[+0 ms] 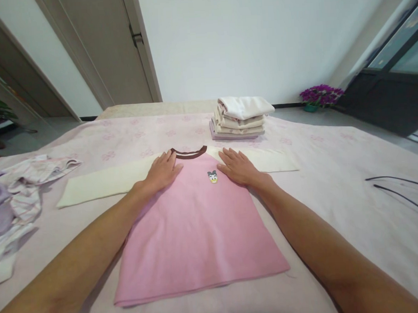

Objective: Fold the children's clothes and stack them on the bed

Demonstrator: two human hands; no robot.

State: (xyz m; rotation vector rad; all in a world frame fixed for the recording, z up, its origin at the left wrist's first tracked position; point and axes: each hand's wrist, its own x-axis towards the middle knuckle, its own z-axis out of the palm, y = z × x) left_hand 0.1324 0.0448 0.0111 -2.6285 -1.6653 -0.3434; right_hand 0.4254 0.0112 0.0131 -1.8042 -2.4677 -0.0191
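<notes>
A pink shirt (199, 232) with cream sleeves and a dark brown collar lies spread flat, front up, on the bed (337, 177). A small cartoon patch sits on its chest. My left hand (162, 171) lies flat and open on the left shoulder, just beside the collar. My right hand (238, 166) lies flat and open on the right shoulder, fingers stretched toward the collar. Both cream sleeves stick out sideways, the left one (104, 182) longer in view than the right one (276, 162).
A stack of folded cream and lilac clothes (241, 117) stands beyond the shirt. Loose unfolded garments (16, 196) lie heaped at the left. Thin dark hanger wires (402, 189) rest at the right. A door, a white wall and purple flowers stand behind.
</notes>
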